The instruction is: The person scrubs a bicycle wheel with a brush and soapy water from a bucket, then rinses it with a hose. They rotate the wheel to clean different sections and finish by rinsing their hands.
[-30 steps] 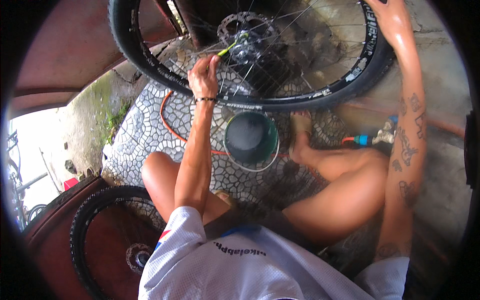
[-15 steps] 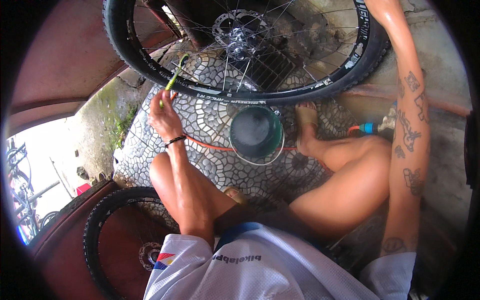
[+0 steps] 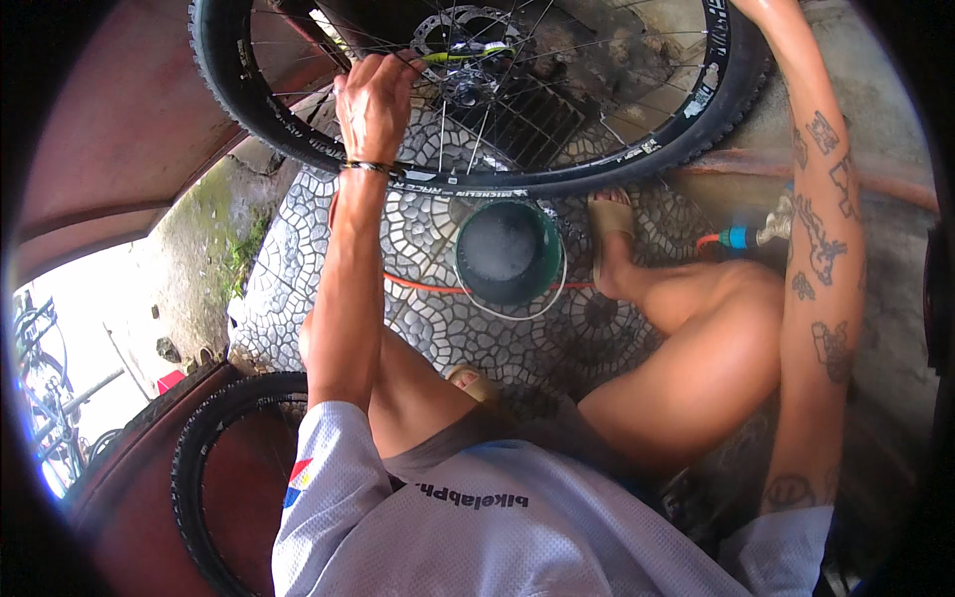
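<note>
A bicycle wheel (image 3: 557, 182) with a black knobby tyre and thin spokes fills the top of the view. My left hand (image 3: 373, 109) reaches over its near rim, fingers closed round the handle of a yellow-green toothbrush-like brush (image 3: 468, 55). The brush head lies among the spokes at the metal hub (image 3: 476, 88), beside the brake disc (image 3: 438, 32). At the upper right, my right hand (image 3: 760, 8) is beside the tyre's right side; its fingers are cut off by the upper edge.
Just below the wheel stands a green bucket (image 3: 550, 261) with cloudy liquid and a white handle. An orange hose (image 3: 428, 287) runs behind it over pebble-mosaic paving (image 3: 418, 328). A second wheel (image 3: 189, 478) lies lower left. A blue hose connector (image 3: 734, 237) sits at right.
My left hand has moved up and to the right, taking the brush from over the wheel's near rim to the hub. The wheel has shifted slightly up and left.
</note>
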`<action>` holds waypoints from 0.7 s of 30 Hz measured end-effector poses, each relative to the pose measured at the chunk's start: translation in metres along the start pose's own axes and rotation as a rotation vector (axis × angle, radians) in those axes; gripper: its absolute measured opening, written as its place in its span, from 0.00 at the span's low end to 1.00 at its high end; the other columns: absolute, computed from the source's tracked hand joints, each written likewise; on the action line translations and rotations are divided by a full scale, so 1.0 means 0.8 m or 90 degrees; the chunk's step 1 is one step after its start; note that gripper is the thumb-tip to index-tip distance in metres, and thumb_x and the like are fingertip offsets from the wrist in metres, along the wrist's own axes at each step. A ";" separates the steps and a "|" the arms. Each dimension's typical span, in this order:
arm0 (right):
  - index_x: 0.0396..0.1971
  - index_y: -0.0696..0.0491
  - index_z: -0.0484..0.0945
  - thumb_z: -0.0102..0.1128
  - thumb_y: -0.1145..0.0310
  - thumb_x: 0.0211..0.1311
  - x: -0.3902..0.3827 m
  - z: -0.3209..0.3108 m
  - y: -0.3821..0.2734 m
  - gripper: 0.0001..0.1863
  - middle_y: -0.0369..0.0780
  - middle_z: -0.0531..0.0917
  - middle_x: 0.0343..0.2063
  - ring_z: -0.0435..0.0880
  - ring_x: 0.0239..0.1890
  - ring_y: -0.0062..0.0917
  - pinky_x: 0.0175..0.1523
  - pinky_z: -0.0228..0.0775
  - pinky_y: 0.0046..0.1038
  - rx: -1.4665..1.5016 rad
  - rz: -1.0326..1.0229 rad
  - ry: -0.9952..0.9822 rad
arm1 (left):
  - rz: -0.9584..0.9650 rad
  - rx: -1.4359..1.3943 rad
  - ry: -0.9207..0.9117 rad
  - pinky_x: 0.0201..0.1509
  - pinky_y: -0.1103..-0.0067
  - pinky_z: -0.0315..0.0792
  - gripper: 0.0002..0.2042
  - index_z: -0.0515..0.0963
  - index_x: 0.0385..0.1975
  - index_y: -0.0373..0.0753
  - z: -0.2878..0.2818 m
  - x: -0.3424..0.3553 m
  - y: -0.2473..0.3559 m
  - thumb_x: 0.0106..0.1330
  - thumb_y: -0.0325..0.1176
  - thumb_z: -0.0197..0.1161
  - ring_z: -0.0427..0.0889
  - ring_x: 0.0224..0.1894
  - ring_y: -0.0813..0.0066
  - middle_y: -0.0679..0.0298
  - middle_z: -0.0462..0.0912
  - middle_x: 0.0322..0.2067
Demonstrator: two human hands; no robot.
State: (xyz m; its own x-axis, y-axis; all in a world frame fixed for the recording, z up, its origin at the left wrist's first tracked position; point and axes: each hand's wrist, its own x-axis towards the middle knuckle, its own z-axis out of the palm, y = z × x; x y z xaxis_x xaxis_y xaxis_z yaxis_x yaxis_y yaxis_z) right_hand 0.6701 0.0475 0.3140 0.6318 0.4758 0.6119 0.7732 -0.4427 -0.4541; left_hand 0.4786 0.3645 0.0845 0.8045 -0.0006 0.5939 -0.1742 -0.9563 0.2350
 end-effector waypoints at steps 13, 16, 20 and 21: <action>0.66 0.57 0.67 0.79 0.66 0.54 -0.008 -0.002 -0.028 0.41 0.43 0.82 0.51 0.79 0.53 0.27 0.60 0.72 0.30 -0.009 0.091 -0.002 | -0.024 -0.041 0.060 0.42 0.64 0.70 0.06 0.87 0.37 0.46 0.000 0.006 -0.011 0.64 0.38 0.70 0.82 0.36 0.60 0.62 0.82 0.28; 0.66 0.56 0.67 0.79 0.64 0.54 -0.009 -0.004 -0.031 0.42 0.45 0.82 0.53 0.80 0.55 0.32 0.64 0.69 0.34 0.011 0.095 -0.011 | -0.011 -0.005 0.068 0.41 0.66 0.71 0.06 0.87 0.37 0.46 -0.001 0.008 -0.009 0.65 0.38 0.70 0.82 0.35 0.60 0.61 0.82 0.27; 0.68 0.55 0.68 0.80 0.62 0.51 -0.005 -0.004 -0.029 0.44 0.47 0.83 0.55 0.80 0.59 0.36 0.67 0.68 0.35 -0.115 0.041 0.023 | -0.072 0.004 0.145 0.40 0.64 0.73 0.07 0.86 0.34 0.44 0.013 0.007 0.008 0.63 0.40 0.72 0.83 0.35 0.58 0.61 0.83 0.28; 0.68 0.55 0.68 0.80 0.61 0.51 -0.003 -0.002 -0.028 0.44 0.47 0.83 0.55 0.80 0.60 0.36 0.67 0.68 0.35 -0.118 0.013 0.037 | -0.070 0.042 0.099 0.40 0.64 0.74 0.08 0.85 0.33 0.44 0.010 0.007 0.013 0.62 0.39 0.72 0.83 0.35 0.58 0.61 0.83 0.28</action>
State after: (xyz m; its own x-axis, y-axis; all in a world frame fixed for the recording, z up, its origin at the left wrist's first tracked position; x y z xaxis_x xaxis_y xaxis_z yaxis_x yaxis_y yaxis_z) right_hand 0.6509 0.0548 0.3236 0.6389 0.4234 0.6423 0.7334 -0.5871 -0.3426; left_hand 0.4862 0.3524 0.0838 0.7179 0.1446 0.6809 -0.0490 -0.9653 0.2567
